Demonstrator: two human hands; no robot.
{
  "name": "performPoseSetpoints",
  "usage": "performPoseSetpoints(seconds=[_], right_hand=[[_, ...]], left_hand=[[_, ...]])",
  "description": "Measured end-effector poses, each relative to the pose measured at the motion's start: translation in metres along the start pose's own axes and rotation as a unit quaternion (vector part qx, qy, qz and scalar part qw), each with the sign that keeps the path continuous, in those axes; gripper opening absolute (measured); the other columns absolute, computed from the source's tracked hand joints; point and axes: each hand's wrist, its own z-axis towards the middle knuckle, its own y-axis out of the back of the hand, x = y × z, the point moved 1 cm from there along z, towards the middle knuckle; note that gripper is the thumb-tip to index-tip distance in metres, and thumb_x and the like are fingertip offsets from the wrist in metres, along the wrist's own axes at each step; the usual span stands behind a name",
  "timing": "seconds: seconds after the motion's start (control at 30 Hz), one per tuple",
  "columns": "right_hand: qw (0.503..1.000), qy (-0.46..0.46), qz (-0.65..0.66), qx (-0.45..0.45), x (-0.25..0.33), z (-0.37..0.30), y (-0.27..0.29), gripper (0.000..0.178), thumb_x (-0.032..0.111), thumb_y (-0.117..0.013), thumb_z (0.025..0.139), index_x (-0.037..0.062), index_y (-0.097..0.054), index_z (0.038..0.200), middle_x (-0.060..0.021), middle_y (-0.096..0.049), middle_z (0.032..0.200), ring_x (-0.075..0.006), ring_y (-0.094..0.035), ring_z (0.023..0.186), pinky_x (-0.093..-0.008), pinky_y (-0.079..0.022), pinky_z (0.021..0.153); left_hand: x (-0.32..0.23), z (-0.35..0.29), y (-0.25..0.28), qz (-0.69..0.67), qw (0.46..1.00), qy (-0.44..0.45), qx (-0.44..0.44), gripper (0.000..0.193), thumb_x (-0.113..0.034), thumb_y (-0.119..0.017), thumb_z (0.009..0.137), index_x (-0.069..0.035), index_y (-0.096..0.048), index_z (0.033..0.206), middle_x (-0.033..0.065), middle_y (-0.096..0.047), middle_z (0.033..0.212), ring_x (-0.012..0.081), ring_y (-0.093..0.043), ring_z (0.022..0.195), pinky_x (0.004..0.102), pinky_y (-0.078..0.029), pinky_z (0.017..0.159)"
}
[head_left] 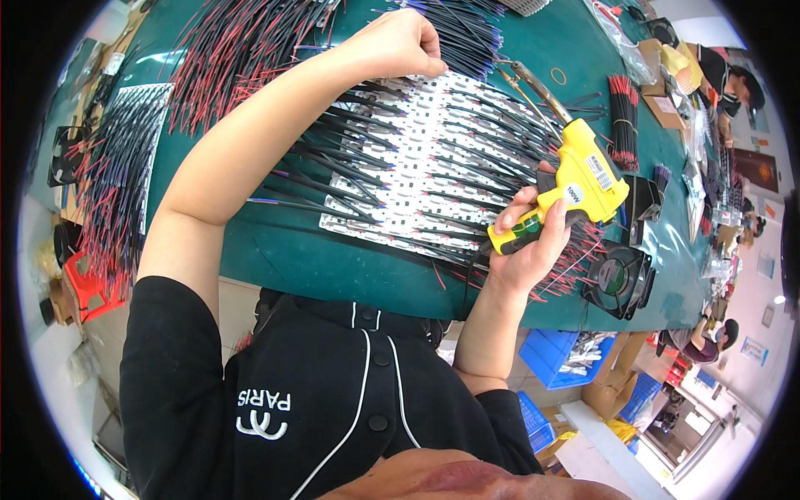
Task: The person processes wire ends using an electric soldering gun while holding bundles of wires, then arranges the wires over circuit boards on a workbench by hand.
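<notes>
My right hand (pixel 533 250) is wrapped round the handle of a yellow soldering gun (pixel 590 171), whose metal tip points away toward the far side of the table. A white panel of small circuit boards (pixel 417 133) lies before me, with rows of black and red wires attached on both sides. At the panel's far edge, my left hand (pixel 398 46) is closed, thumb and fingers pinched together. Whatever they pinch is too small or hidden to make out. Close beyond that hand lies a pile of dark wires with bluish ends (pixel 467 37).
Red and black wires (pixel 242 50) are heaped at the far left of the green table (pixel 267 262). A second wired panel (pixel 137 137) lies further left. To the right are a tied wire bundle (pixel 623 121) and a black fan (pixel 618 279). A blue bin (pixel 550 358) stands below the table edge.
</notes>
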Motion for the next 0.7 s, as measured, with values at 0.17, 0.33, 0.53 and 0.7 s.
performPoseSetpoints(seconds=[0.17,0.33,0.53,0.7], right_hand=[[1.0,0.004,0.002,0.001,0.001,0.0,-0.001,0.049,0.033,-0.044,0.093,-0.0073,-0.042,0.121,-0.0084,-0.055,0.078,-0.0088,-0.049,0.048,-0.0202,-0.04,0.04],[1.0,0.004,0.006,0.006,0.0,0.001,0.0,0.047,0.031,-0.043,0.094,-0.007,-0.041,0.122,-0.0086,-0.056,0.078,-0.0087,-0.049,0.049,-0.0203,-0.04,0.04],[1.0,0.003,0.024,0.006,0.0,0.001,0.004,0.046,0.03,-0.041,0.095,-0.0069,-0.039,0.123,-0.0086,-0.056,0.078,-0.0088,-0.05,0.05,-0.0201,-0.04,0.04],[0.999,-0.003,0.042,0.005,0.0,0.001,0.003,0.046,0.03,-0.041,0.095,-0.0068,-0.039,0.123,-0.0085,-0.056,0.078,-0.0089,-0.05,0.05,-0.0201,-0.04,0.041]], left_hand=[[-0.012,0.002,0.02,-0.083,0.989,0.089,0.079,0.017,-0.017,-0.069,0.071,0.0,-0.067,0.07,0.0071,-0.062,0.061,0.0132,-0.056,0.054,0.0274,-0.045,0.055],[-0.017,0.012,0.029,-0.043,0.988,0.018,0.147,0.019,-0.02,-0.071,0.072,-0.001,-0.067,0.073,0.0046,-0.062,0.062,0.0112,-0.053,0.055,0.0262,-0.044,0.055],[-0.036,0.01,0.039,-0.013,0.983,-0.009,0.183,0.017,-0.015,-0.067,0.075,0.001,-0.066,0.079,0.0094,-0.064,0.066,0.0147,-0.057,0.059,0.028,-0.046,0.058],[-0.048,-0.013,0.042,0.032,0.966,-0.22,0.13,0.011,-0.008,-0.064,0.074,0.002,-0.064,0.076,0.0127,-0.062,0.073,0.0246,-0.059,0.064,0.0323,-0.046,0.06]])
